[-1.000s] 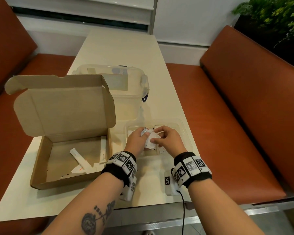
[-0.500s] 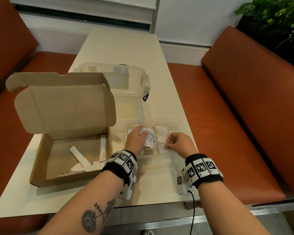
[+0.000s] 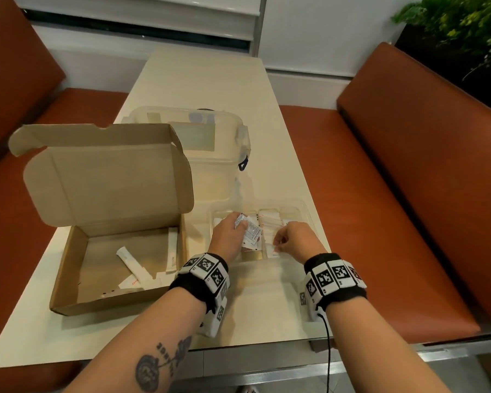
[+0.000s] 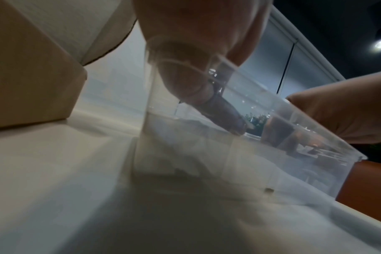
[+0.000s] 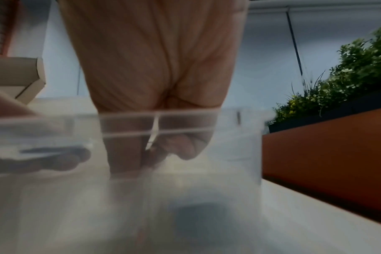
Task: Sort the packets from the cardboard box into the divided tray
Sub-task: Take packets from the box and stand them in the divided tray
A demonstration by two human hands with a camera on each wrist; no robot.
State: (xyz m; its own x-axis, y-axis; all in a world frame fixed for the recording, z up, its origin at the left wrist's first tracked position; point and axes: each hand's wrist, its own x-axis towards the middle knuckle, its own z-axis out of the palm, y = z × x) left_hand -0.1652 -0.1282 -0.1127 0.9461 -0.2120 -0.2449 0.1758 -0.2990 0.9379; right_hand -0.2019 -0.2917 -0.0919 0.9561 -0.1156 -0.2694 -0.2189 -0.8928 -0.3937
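Both hands are over the clear divided tray at the table's near edge. The left hand grips a small bunch of printed packets above the tray's middle section, fingers curled round them. The right hand pinches a thin white packet between thumb and fingers, low inside the right-hand section. More packets — a few long white ones — lie in the open cardboard box just left of the tray.
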